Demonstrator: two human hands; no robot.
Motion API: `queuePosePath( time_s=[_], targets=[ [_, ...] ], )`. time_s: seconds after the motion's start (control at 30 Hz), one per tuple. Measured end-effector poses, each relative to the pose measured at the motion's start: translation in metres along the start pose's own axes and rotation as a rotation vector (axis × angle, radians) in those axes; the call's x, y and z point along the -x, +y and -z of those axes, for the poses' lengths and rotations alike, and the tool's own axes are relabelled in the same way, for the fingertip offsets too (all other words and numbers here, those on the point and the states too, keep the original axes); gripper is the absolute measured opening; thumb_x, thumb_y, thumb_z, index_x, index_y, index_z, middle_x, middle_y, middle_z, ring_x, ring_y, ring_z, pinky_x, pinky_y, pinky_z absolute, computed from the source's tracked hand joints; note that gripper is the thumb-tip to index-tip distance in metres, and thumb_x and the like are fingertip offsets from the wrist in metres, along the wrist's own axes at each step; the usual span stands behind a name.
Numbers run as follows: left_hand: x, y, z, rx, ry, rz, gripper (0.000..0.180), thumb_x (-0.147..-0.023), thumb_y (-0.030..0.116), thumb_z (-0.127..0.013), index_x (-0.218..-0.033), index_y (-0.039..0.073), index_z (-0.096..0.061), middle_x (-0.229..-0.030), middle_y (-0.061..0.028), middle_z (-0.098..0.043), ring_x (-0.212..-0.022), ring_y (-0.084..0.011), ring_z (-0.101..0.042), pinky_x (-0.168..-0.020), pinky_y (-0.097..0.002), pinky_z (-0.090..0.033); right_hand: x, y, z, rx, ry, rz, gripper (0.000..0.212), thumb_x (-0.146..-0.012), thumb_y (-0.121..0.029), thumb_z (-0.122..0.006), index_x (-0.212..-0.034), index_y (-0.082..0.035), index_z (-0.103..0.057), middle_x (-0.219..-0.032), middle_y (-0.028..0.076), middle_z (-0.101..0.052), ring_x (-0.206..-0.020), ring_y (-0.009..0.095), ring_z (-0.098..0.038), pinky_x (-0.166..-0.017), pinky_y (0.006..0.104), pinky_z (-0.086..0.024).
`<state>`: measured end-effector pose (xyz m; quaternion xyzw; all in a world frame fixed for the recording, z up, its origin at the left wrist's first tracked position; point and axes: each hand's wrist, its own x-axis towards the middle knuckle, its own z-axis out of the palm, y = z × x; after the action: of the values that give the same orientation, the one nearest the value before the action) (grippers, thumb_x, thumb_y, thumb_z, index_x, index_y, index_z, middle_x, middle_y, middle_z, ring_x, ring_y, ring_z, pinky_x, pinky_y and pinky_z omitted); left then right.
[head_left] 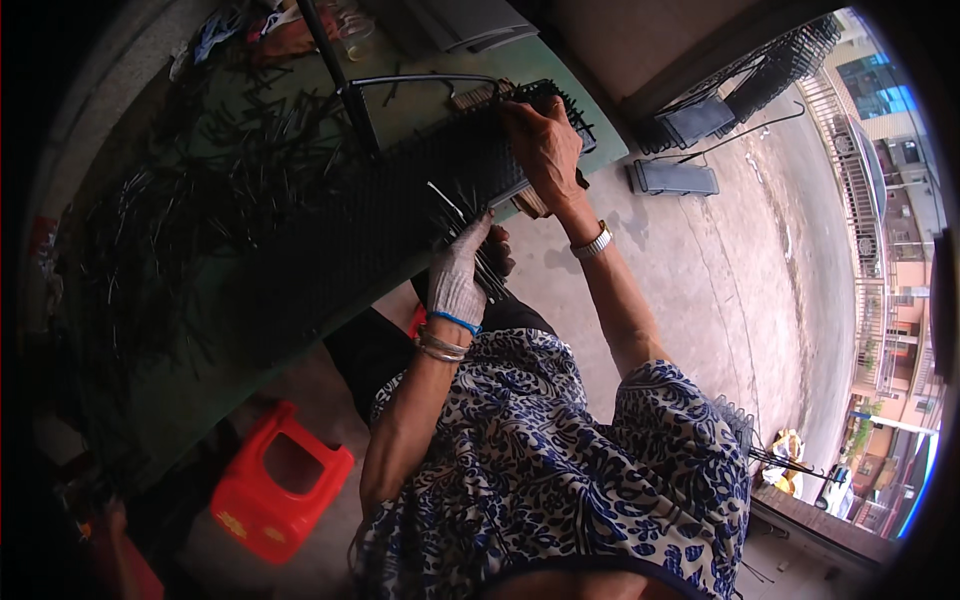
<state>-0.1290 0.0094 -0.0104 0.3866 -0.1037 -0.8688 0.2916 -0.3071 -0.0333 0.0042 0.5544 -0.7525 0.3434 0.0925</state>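
A long dark panel (400, 185) with a fine woven or ribbed surface lies across the green table. My left hand (458, 275), in a white knitted glove with bare fingertips, is closed round a bundle of thin dark strips (487, 278) at the panel's near edge. Some strips stick out above the thumb and others hang below the fist. My right hand (545, 145) is bare and rests at the panel's right end, its fingers bent down close together. Whatever lies under those fingertips is hidden. Short dark prongs (572, 112) stand along that end, beside the right hand.
Many loose dark strips (270, 130) are strewn over the green table (215, 385). A black metal rod (335, 70) rises across its far side. Below the table stands a red plastic stool (280, 485). Grey trays (675, 178) and wire racks are on the right.
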Motion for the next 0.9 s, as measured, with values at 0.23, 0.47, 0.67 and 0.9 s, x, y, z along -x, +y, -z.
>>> queuePosePath(
  time_s=[0.23,0.47,0.67,0.9],
  targets=[
    [0.004,0.004,0.001,-0.128,0.062,-0.005,0.024,-0.085,0.027,-0.070,-0.082,0.004,-0.068,-0.070,-0.0049,-0.065,-0.051,-0.0127,-0.058,-0.048,-0.0244,-0.047,0.019,-0.003,0.004,0.123,0.080,0.059,0.021,-0.089,-0.026,-0.061,-0.107,-0.017,-0.069,-0.089,0.013,-0.054,-0.077,0.030,-0.057,-0.066,0.0383,-0.047],
    [0.012,0.002,-0.002,-0.193,0.067,-0.117,0.021,-0.086,0.023,-0.069,-0.091,0.003,-0.068,-0.073,-0.0066,-0.067,-0.055,-0.0140,-0.062,-0.045,-0.0239,-0.047,0.042,-0.029,0.053,-0.730,-0.602,-0.207,0.032,-0.092,-0.028,-0.062,-0.101,0.003,-0.064,-0.077,0.005,-0.063,-0.071,0.008,-0.055,-0.061,0.0255,-0.045],
    [0.014,0.000,-0.007,-0.281,0.056,-0.157,0.021,-0.087,0.022,-0.067,-0.102,0.006,-0.066,-0.080,-0.0073,-0.070,-0.059,-0.0142,-0.066,-0.044,-0.0229,-0.046,0.038,-0.031,0.062,-0.767,-0.649,-0.349,0.024,-0.089,-0.020,-0.065,-0.098,0.002,-0.066,-0.082,0.003,-0.066,-0.072,0.007,-0.056,-0.064,0.0230,-0.047],
    [0.011,0.003,-0.002,-0.334,0.041,-0.104,0.023,-0.087,0.023,-0.067,-0.104,0.007,-0.066,-0.083,-0.0072,-0.071,-0.060,-0.0141,-0.066,-0.044,-0.0227,-0.046,0.040,-0.028,0.060,-0.887,-0.637,-0.357,0.023,-0.090,-0.020,-0.062,-0.097,0.001,-0.066,-0.078,0.003,-0.065,-0.069,0.009,-0.059,-0.063,0.0240,-0.046]
  ],
)
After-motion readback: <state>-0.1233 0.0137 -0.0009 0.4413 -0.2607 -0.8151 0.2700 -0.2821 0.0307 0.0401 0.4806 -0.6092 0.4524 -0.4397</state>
